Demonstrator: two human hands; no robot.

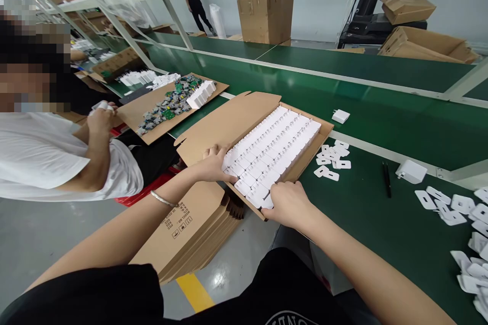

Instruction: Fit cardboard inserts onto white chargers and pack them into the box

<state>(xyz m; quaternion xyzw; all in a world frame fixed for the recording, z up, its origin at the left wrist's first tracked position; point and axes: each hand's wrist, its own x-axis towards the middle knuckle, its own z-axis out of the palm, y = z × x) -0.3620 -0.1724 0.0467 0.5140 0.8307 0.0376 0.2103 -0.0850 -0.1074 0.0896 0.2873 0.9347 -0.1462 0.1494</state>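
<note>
Left hand (215, 163) and right hand (287, 203) rest on the near end of a cardboard tray (229, 122) packed with rows of white chargers (272, 150), at the green counter's (366, 213) edge. Fingers of both hands lie loosely curled on the chargers, clamping nothing. A neighbouring person's hand (101, 117) works at the left.

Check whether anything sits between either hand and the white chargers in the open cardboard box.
Nothing visible does: the left hand and right hand both rest directly on the white chargers at the open cardboard box's near end.
</note>
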